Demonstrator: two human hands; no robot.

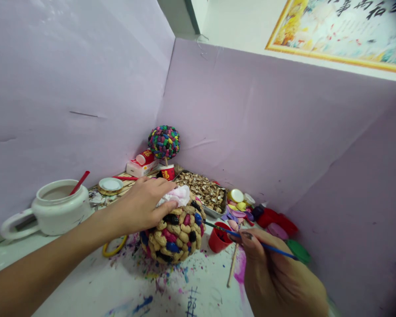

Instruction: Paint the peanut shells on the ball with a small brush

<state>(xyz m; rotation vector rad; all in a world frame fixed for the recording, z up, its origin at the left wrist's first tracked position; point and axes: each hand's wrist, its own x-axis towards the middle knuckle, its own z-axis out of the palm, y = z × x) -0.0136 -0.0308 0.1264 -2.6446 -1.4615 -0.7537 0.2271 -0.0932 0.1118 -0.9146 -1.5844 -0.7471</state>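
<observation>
A ball covered in peanut shells (176,233), some painted blue, pink and black, rests on the paint-splattered table. My left hand (145,204) lies on top of it, fingers pressing a crumpled white tissue (178,196) against the ball. My right hand (277,273) pinches a thin blue paintbrush (250,240), whose tip touches the ball's right side.
A red paint cup (219,237) stands right of the ball, with a wooden stick (232,266) beside it. Behind are a metal tray of peanut shells (202,189), a finished multicoloured ball on a stick (164,141), several colourful lids (270,218) and a white pot (57,207) at left. Purple walls enclose the corner.
</observation>
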